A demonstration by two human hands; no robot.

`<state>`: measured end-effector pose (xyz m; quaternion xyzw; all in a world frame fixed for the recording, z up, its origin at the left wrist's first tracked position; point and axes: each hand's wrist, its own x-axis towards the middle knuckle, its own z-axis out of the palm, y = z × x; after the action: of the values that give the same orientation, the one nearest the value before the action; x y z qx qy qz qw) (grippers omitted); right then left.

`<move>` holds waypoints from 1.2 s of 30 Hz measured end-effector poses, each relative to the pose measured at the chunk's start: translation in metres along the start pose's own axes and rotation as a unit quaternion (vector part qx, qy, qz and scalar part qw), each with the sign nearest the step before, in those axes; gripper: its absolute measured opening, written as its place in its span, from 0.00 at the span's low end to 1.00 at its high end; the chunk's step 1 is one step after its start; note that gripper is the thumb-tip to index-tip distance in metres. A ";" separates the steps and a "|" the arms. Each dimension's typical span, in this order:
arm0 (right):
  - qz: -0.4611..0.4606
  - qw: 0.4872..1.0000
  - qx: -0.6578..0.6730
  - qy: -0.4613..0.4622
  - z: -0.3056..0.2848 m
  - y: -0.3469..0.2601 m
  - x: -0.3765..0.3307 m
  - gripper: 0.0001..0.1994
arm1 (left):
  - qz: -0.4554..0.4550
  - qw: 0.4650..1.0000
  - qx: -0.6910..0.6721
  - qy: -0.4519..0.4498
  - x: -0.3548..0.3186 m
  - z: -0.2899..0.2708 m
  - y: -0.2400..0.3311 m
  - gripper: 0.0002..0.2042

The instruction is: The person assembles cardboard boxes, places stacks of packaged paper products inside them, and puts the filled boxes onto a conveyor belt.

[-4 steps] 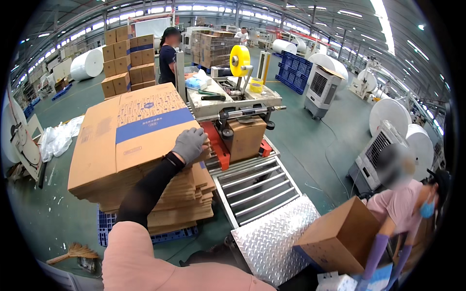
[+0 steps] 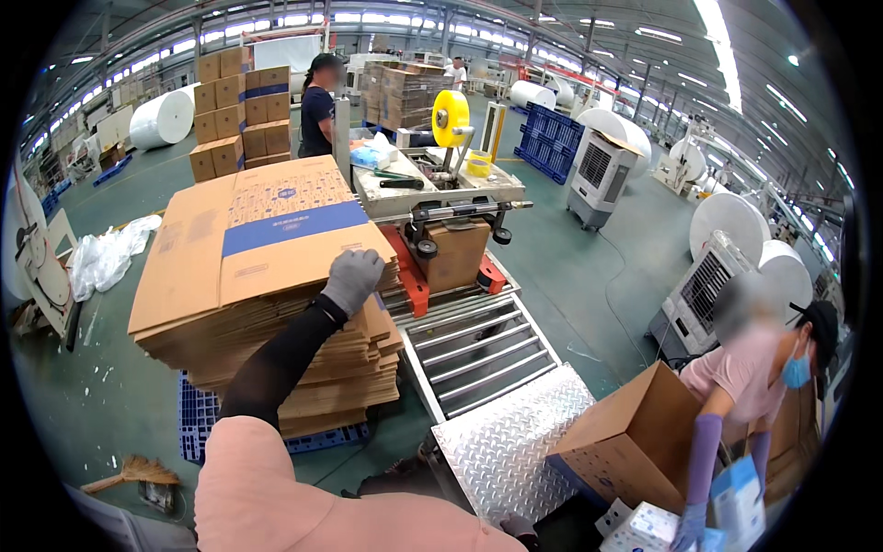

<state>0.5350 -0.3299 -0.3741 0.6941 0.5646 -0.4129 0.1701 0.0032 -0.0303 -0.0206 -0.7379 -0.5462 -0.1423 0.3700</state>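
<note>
My left hand (image 2: 352,279), in a grey glove with a black sleeve, lies on the near right corner of the top flattened carton (image 2: 267,230), fingers curled over its edge. That brown carton has a blue band and tops a tall stack of flat cartons (image 2: 276,359) on a blue pallet (image 2: 198,419). Only a dark bit of my right hand (image 2: 521,527) shows at the lower edge, beside a ribbed metal plate (image 2: 510,442); its fingers are hidden.
A roller conveyor (image 2: 474,345) leads to a taping machine (image 2: 441,184) with a brown box (image 2: 457,253) inside and a yellow tape roll (image 2: 451,118). At right a masked person (image 2: 754,368) bends over an open carton (image 2: 635,437). Another person (image 2: 317,106) stands behind. A broom (image 2: 133,472) lies at left.
</note>
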 end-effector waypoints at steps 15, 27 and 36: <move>0.012 0.997 0.075 0.026 0.037 0.033 -0.042 0.36 | 0.078 0.982 0.132 0.111 0.002 -0.020 -0.047 0.15; -0.269 0.831 -0.073 0.481 -0.015 -0.060 -0.165 0.39 | 0.056 0.994 0.014 0.090 -0.088 -0.113 -0.010 0.04; -0.368 0.602 -0.161 0.690 -0.143 -0.193 -0.292 0.11 | 0.318 0.895 -0.285 0.129 -0.085 -0.284 0.192 0.07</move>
<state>0.4051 -0.3583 -0.0204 0.4676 0.7792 0.2584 -0.3278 0.2026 -0.3139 0.0476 -0.9213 -0.1656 -0.2604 0.2366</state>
